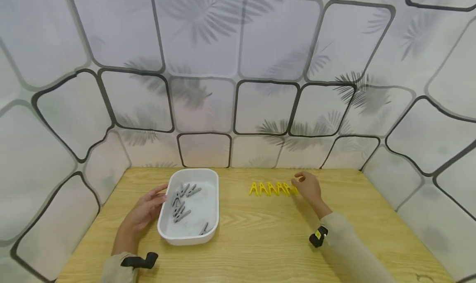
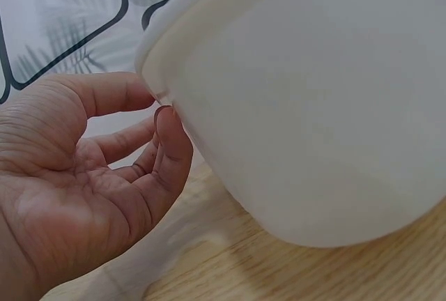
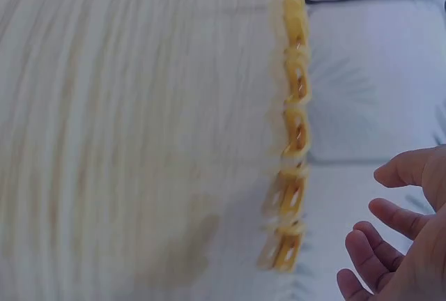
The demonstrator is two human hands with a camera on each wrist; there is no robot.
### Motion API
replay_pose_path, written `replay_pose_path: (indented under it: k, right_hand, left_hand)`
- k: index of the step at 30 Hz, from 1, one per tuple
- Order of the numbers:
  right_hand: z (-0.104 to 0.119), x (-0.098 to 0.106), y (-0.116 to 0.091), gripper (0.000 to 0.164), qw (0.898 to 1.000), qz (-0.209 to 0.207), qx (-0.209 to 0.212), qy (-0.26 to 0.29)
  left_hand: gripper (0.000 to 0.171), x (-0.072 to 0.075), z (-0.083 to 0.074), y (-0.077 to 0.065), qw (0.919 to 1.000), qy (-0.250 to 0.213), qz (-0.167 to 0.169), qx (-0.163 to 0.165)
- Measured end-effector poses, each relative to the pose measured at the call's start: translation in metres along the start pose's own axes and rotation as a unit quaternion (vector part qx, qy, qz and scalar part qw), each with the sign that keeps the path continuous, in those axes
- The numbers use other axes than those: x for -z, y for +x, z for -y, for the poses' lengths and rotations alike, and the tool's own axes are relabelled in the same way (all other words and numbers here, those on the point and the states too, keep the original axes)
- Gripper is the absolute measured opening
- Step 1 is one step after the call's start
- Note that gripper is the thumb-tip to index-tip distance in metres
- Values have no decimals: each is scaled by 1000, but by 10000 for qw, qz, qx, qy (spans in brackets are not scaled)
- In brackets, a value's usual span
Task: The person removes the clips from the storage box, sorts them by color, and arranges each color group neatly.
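A white plastic basin (image 1: 189,239) stands on the table at centre left, with several grey clothespins (image 1: 182,215) lying loose inside. At its left side my left hand (image 1: 144,210) holds the rim; in the left wrist view the fingertips (image 2: 167,116) pinch just under the lip. Several yellow clothespins (image 1: 270,188) stand on their legs in a row toward the back. Over the row's right end hovers my right hand (image 1: 308,188), which hides part of the last pin. In the right wrist view its loosely bent fingers (image 3: 397,219) hold nothing, beside the row of yellow clothespins (image 3: 297,134).
The wooden table (image 1: 253,250) reaches back to a wall covering (image 1: 265,109) with a stone and leaf print, which also runs along both sides. Each wrist carries a black camera strap (image 1: 138,261). Bare table lies between the basin and the row.
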State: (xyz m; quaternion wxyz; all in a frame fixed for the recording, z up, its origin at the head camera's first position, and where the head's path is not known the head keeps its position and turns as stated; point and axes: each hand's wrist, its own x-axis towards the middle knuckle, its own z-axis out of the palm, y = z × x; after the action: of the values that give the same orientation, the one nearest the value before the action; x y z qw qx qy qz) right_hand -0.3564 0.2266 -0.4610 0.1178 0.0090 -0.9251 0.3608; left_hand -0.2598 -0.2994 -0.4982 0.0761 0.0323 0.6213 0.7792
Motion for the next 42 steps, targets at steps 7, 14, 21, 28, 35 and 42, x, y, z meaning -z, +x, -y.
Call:
replay_pose_path:
  k: [7,14,21,28,35,42]
  right_hand:
    - [61,-9,-3,27,9938,170,1040,353]
    - [141,-25,-17,24,9481,770,3075,-229]
    - [205,-51,-45,24,8576,2054,4604,-1021]
    - [236,-81,-67,29,7545,3240,5231,-2282]
    - [237,-111,-75,33,7115,3786,5085,-3031]
    - [234,-128,-79,24,7102,4091,4799,-3130]
  left_hand:
    - [38,-1,-5,1,9998,12,-175,137]
    - [35,0,-2,-1,9998,-143,-119,48]
    - [36,-2,0,2,9999,-156,-19,-25]
    - [40,-4,0,1,9996,-62,-235,124]
    - [40,-4,-4,0,9996,-132,-218,158]
    - [37,-6,-2,-1,9995,-271,-143,61]
